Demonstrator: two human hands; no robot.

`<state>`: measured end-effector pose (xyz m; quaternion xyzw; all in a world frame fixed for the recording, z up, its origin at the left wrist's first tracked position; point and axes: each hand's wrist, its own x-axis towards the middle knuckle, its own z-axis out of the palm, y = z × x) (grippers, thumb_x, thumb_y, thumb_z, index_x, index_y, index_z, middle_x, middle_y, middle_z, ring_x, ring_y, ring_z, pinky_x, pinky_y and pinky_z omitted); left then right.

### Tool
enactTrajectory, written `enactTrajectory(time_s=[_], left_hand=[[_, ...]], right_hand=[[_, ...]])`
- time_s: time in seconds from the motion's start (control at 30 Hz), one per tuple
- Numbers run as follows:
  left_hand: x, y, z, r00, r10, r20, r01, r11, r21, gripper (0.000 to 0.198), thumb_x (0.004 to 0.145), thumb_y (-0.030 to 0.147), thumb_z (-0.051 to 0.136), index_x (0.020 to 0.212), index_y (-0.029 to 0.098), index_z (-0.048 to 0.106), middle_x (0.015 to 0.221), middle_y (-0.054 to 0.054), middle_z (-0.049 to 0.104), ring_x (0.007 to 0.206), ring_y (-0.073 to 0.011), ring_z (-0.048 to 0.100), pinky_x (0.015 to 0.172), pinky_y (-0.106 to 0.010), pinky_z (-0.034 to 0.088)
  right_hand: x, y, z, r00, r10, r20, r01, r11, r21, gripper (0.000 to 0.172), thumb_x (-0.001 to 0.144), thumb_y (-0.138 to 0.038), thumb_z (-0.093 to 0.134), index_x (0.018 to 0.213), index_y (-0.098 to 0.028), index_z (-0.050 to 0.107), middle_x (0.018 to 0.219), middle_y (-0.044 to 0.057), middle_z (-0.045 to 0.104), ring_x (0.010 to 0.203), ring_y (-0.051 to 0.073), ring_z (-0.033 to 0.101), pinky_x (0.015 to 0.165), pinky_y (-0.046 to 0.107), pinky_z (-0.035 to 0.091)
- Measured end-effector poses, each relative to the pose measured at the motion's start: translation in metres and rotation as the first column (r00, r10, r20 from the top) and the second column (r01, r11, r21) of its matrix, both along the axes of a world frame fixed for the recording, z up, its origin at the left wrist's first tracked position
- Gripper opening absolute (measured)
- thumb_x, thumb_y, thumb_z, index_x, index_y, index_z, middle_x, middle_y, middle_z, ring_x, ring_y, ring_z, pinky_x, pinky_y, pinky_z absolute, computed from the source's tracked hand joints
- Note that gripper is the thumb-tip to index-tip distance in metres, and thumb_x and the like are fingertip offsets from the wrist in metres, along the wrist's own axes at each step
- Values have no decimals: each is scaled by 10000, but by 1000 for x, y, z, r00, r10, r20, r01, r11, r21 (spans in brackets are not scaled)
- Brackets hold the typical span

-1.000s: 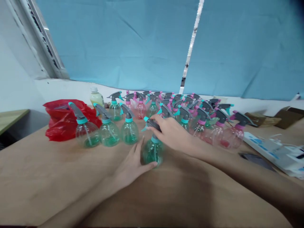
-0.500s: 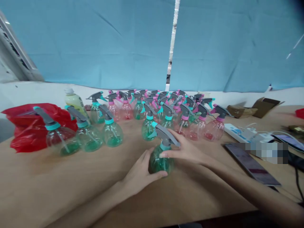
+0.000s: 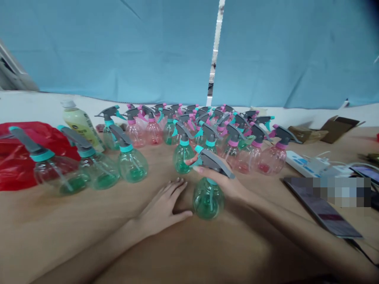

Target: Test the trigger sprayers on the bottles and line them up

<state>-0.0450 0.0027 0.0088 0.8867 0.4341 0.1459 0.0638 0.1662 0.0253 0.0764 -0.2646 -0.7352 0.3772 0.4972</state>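
Observation:
A green spray bottle [image 3: 208, 201] with a grey and turquoise trigger head stands upright on the wooden table [image 3: 166, 256] in front of me. My right hand [image 3: 226, 181] is closed around its neck, just under the spray head. Left of the bottle, my left hand [image 3: 162, 207] rests low over the table with fingers spread, holding nothing. Its thumb tip is close to the bottle's side. Right behind stands another green spray bottle [image 3: 182, 157], and pink spray bottles [image 3: 271, 159] are to its right.
Several more spray bottles crowd the back; green ones [image 3: 132, 165] stand at left. Beside them are a red plastic bag [image 3: 17, 165] and a pale yellow bottle [image 3: 81, 124]. A phone [image 3: 322, 207], a power strip [image 3: 302, 163] and a cardboard box [image 3: 340, 128] lie at right.
My left hand has let go of the bottle's body and moved left, its fingers spreading. My right hand has stayed at the neck, its fingers now higher by the trigger. The view has shifted slightly.

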Motion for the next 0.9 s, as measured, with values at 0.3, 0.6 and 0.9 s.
enactTrajectory(time_s=[0.3,0.6,0.9], left_hand=[[-12,4,-5,1000,-16,-13,16,999,47,648,891,490,515,1430,193,312,1434,-121,410,1324,-287,353,1058,-472,304],[-10,5,-9,1000,-14,-11,15,997,78,563,903,431,509,1381,159,387,1406,-122,447,1318,-276,365,1067,-460,306],[11,2,-2,998,20,-59,-14,994,104,392,890,230,449,1261,109,482,1351,-155,499,1313,-276,373,1062,-471,318]], right_hand=[[-10,10,0,1000,9,26,-11,998,60,172,843,-323,589,1004,-264,609,1055,16,669,1036,196,616,926,409,486],[-8,10,1,990,-28,139,32,999,-23,191,868,-424,544,959,-268,606,814,-18,634,564,121,540,662,326,502],[-12,14,-9,990,-93,106,94,996,-5,201,854,-433,562,847,-240,617,724,-10,619,718,161,610,650,308,495]])
